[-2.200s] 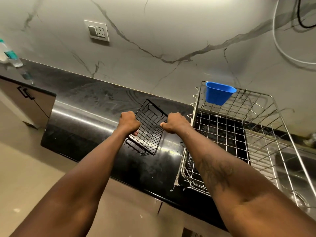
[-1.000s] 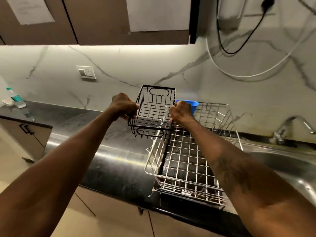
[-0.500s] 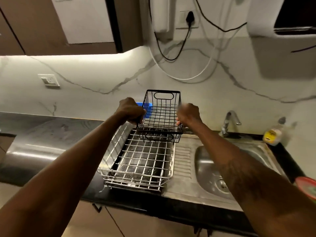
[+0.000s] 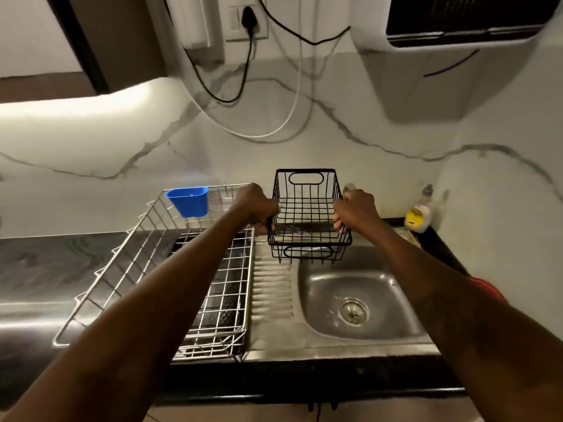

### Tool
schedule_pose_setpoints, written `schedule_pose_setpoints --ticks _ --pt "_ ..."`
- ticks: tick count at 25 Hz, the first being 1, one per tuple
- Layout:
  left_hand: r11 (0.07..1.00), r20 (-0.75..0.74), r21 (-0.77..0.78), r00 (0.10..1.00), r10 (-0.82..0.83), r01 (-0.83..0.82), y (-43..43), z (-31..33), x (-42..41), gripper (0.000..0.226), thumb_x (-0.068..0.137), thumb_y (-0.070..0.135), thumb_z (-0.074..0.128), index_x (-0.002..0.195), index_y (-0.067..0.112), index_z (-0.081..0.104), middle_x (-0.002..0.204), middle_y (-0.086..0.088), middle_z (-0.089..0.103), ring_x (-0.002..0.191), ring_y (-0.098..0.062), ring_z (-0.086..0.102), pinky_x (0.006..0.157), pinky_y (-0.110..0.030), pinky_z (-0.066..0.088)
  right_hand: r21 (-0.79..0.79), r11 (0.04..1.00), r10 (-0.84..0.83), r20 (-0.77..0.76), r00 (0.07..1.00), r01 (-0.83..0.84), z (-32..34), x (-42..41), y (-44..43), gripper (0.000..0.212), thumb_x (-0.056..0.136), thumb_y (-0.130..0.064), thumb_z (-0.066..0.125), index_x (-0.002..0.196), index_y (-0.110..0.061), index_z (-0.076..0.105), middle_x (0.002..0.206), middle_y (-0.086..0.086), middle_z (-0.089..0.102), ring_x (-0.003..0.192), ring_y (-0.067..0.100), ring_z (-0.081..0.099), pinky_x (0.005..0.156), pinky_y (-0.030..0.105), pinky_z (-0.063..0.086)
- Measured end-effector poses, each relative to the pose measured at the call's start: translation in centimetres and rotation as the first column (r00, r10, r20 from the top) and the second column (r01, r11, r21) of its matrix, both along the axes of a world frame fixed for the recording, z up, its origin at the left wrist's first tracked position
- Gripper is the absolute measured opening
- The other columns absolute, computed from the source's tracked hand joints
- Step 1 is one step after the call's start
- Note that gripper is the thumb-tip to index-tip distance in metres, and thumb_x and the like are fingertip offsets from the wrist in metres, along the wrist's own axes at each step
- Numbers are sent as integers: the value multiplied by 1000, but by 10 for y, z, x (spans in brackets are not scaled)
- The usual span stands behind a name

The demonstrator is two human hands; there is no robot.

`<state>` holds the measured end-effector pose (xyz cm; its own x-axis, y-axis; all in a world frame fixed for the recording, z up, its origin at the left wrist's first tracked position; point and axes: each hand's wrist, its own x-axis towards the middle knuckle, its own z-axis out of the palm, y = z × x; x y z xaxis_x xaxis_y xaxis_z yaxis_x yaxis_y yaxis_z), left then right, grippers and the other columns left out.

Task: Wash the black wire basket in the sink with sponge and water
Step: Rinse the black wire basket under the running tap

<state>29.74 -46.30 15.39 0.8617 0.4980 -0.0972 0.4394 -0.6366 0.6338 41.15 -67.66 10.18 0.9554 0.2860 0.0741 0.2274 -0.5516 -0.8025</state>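
Note:
I hold the black wire basket [image 4: 307, 217] upright in the air above the back left corner of the steel sink [image 4: 323, 287]. My left hand [image 4: 256, 205] grips its left rim and my right hand [image 4: 355, 210] grips its right rim. The basket holds nothing. The sink bowl below is bare, with a round drain [image 4: 353, 312] near its middle. The tap is mostly hidden behind the basket and my right hand. No sponge shows in view.
A steel wire dish rack [image 4: 158, 269] stands on the black counter left of the sink, with a blue plastic cup [image 4: 189, 201] hung on its back rim. A soap bottle [image 4: 419, 216] stands at the back right corner. Something red [image 4: 487, 287] lies at the right edge.
Both hands have carried the basket to the right, from the counter over the dish rack to above the sink. My view has turned right with it.

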Motion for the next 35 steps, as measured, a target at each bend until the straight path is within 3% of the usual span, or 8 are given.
schedule_pose_setpoints --ticks 4,10,13,19,22,25,32,35 --pt "995 -109 -59 990 -92 86 -33 -24 25 18 84 14 74 83 -4 70 55 -8 70 45 -15 68 45 -21 55 -57 998 -4 0 1000 4 -27 17 -36 28 90 -13 52 112 -1 63 81 15 74 53 19 72 62 39 63" --pt "978 -276 -153 945 -177 138 -66 -85 62 15 85 7 74 83 -1 62 74 -18 75 75 -32 76 80 -41 62 -65 998 -20 -82 996 15 -90 43 -77 20 96 -16 55 88 1 62 76 18 73 53 21 70 54 37 59" --pt "979 -364 -183 918 -156 94 -82 -124 77 16 83 5 78 85 -3 64 75 -20 75 74 -31 76 78 -43 63 -44 999 21 6 1000 -21 -124 56 -91 21 96 -25 55 81 -11 61 69 7 70 53 16 69 56 46 61" --pt "993 -400 -105 916 12 -59 -98 -164 87 22 85 27 77 86 7 69 56 4 71 48 -3 66 56 -23 51 -128 975 208 211 955 -184 -170 87 -99 32 98 -49 41 83 -24 55 68 -1 66 61 18 66 58 45 58" --pt "969 -410 -188 910 69 -158 -104 -189 77 15 81 8 76 89 -3 69 75 -12 76 63 -20 75 65 -37 64 -136 960 273 293 916 -243 -177 86 -99 27 99 -36 49 81 -17 57 64 0 60 57 16 58 55 38 50" --pt "960 -423 -198 901 98 -197 -112 -206 69 13 81 2 76 88 -6 69 77 -16 75 65 -25 75 65 -40 64 -132 945 321 221 921 -298 -194 83 -101 23 101 -27 52 80 -17 54 64 -3 55 55 11 50 52 30 41" --pt "968 -474 -156 875 100 -195 -138 -236 98 15 85 6 75 88 1 62 72 -14 75 60 -21 74 65 -30 62 -160 959 246 63 967 -234 -245 101 -126 25 99 -34 45 86 -17 59 67 1 63 58 17 61 53 39 54" --pt "978 -478 -146 876 64 -152 -140 -256 116 15 85 6 76 87 0 62 78 -17 74 54 -18 73 51 -24 59 -202 958 213 29 977 -203 -263 112 -131 26 99 -36 44 90 -19 61 71 2 63 62 18 61 55 39 56"
